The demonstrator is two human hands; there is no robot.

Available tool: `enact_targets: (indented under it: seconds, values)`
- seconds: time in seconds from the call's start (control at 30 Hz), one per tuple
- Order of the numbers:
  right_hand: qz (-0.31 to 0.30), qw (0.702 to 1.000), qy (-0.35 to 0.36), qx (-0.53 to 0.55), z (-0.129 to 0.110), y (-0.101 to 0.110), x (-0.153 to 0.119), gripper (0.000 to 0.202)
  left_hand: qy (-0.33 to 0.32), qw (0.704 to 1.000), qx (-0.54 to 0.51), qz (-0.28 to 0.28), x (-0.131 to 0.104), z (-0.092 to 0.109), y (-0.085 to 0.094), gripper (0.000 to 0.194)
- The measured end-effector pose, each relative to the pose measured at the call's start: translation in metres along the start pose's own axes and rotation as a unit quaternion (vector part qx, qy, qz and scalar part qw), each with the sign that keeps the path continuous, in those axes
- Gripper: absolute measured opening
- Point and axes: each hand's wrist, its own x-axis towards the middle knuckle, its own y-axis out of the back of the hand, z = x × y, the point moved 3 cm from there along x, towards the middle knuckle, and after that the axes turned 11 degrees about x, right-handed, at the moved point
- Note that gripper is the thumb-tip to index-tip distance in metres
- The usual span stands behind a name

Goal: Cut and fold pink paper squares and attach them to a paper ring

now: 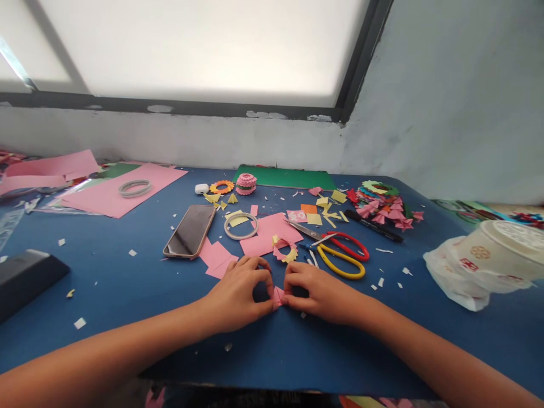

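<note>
Between my two hands is a small folded piece of pink paper (278, 296), low over the front of the blue table (140, 294). My left hand (246, 289) pinches its left side with thumb and fingertips. On the other side, my right hand (312, 289) has its fingers closed on the paper's right edge. Just beyond the fingers sits a ring of folded pink and yellow paper (284, 249). Pink paper squares (219, 258) lie behind my left hand. A pair of scissors (340, 252) with red and yellow handles rests behind my right hand.
A phone (190, 231) and a grey ring (241, 226) lie beyond my left hand. Folded paper pieces (382, 204) are heaped at the back right, near a black marker (374, 225). A bagged paper cup (488, 255) stands right, a dark box (29, 280) left.
</note>
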Motion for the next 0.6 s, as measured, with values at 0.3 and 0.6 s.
enact_targets:
  seconds: [0.3,0.6]
  values:
    - [0.032,0.997,-0.055,-0.039,0.001,-0.002,-0.001,0.024,0.014,0.999,-0.004,-0.041,0.005,-0.001,0.003,0.012]
    - [0.008,1.000,-0.025,0.014,0.014,0.011,-0.007,0.009,0.014,0.996,-0.023,-0.088,0.005,-0.007,0.006,0.023]
